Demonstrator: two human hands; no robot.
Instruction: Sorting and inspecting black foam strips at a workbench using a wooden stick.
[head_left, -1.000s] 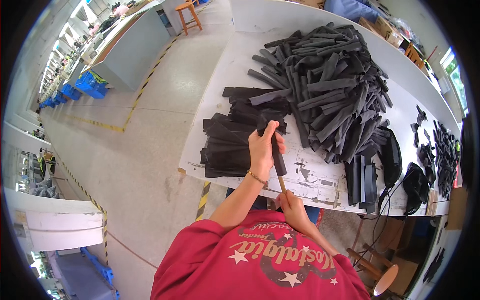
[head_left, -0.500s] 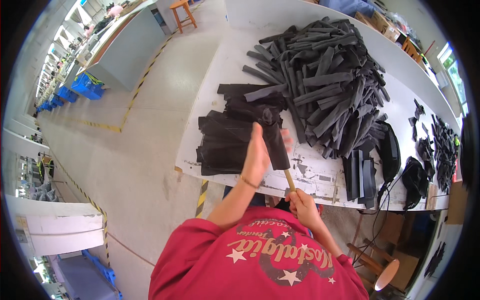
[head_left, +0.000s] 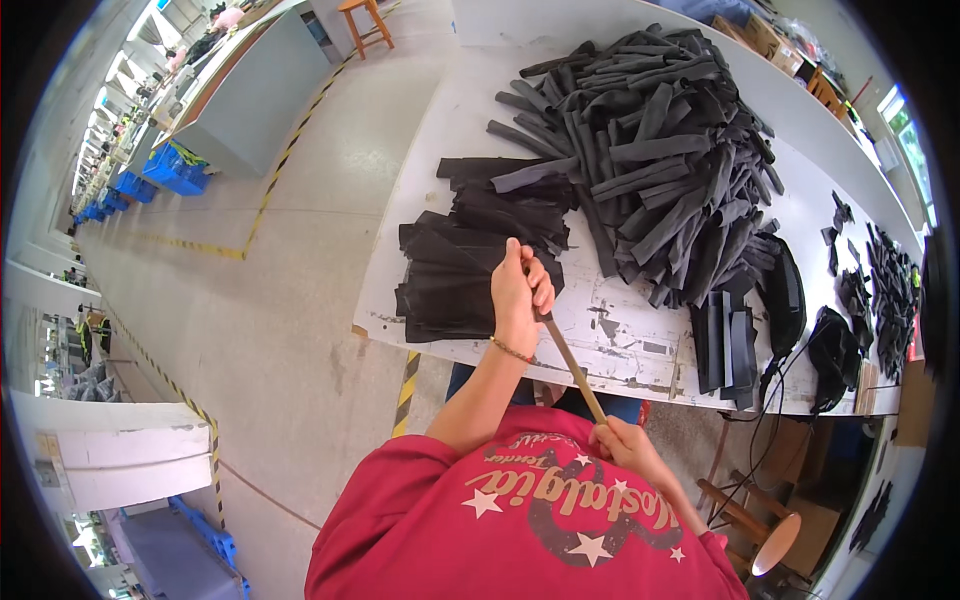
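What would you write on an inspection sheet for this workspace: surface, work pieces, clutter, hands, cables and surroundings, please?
Surface: white table, dark marks along the front part.
Work pieces: large heap of dark fabric strips; smaller stack of black pieces left of it; tan rod held between the hands.
Clutter: dark scraps and another dark pile toward the right end.
Hands: left hand curled round the rod's upper end; right hand grips its lower end. Cloth inside the left hand: cannot tell.
Cables: black cables hang at the table's front edge, right side.
Surroundings: striped floor tape, blue bins, wooden stool.
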